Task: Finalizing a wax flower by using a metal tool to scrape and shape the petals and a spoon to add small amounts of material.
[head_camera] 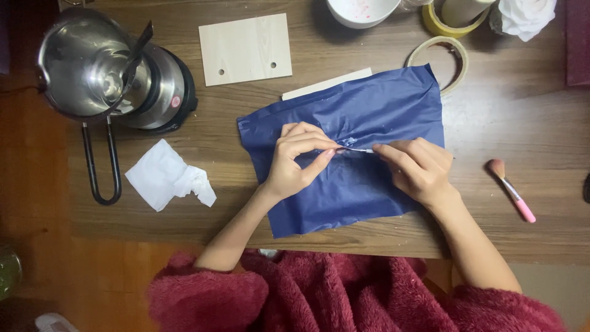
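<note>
Wooden tabletop (504, 129), brown grain, fills most of frame. Fuzzy dark red robe (344, 295) along bottom edge.

Centre: blue sheet (369, 190), thin, glossy, creased, lying flat but rumpled in the middle. Looks like paper or film; cannot tell which. Pale board edge (307, 90) poking out from under its upper left side.

Upper left: steel pot (86, 61) on a dark round base, shiny, long looped wire handle (101, 166) running down. Right of it a light wooden rectangle (246, 48) with two small holes. Lower left of centre: crumpled white tissue (165, 177).

Top edge: white bowl (362, 11) with pinkish specks, yellow tape roll (448, 24), white rose-like object (525, 15). Below those, beige tape ring (439, 52), partly tucked behind sheet corner.

Left hand (295, 163) and right hand (418, 169) both on sheet centre. Fingers of each pinched tight on a small pale sliver (356, 149) stretched between them, just above the sheet. Material too small to tell.

Right: pink-handled brush (511, 189), soft bristle tip, lying apart from hands.

Progress, judged only: sliver mid-handling, seemingly being peeled or pulled off; sheet laid out under the work; brush and tape untouched.
</note>
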